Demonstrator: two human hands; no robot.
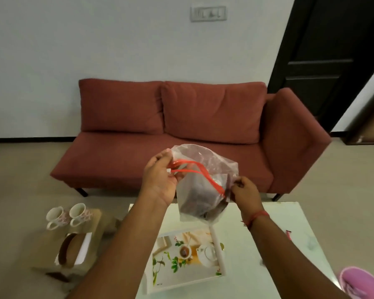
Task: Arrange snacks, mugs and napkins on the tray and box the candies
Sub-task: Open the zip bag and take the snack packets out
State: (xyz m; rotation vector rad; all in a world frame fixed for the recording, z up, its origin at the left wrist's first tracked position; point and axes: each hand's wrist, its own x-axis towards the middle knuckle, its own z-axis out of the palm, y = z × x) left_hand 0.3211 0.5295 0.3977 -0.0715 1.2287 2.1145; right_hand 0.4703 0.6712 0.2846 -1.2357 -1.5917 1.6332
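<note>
**Head view: both hands holding a zip bag open above the tray**

Head camera is looking down at two bare hands holding a clear plastic zip bag [205, 182] in the air, above the far edge of the white table [257, 244]. The left hand [160, 180] is pinching one end of the bag's red zip strip, fingers curled around it, and the right hand [243, 192] is pinching the opposite end, so the mouth is gaping between them. Dark contents are sitting low inside the bag; they are looking like wrapped snacks, though the plastic is blurring them too much to say.

Below the bag, a white tray [219, 253] with a printed teapot and flowers is lying on the table. Left of the table, two floral mugs [68, 215] are lying on their sides on a low wooden stand [91, 223], beside a tissue box [73, 249]. A pink object [358, 281] is showing at the lower right corner. A red sofa [181, 130] is standing behind.
</note>
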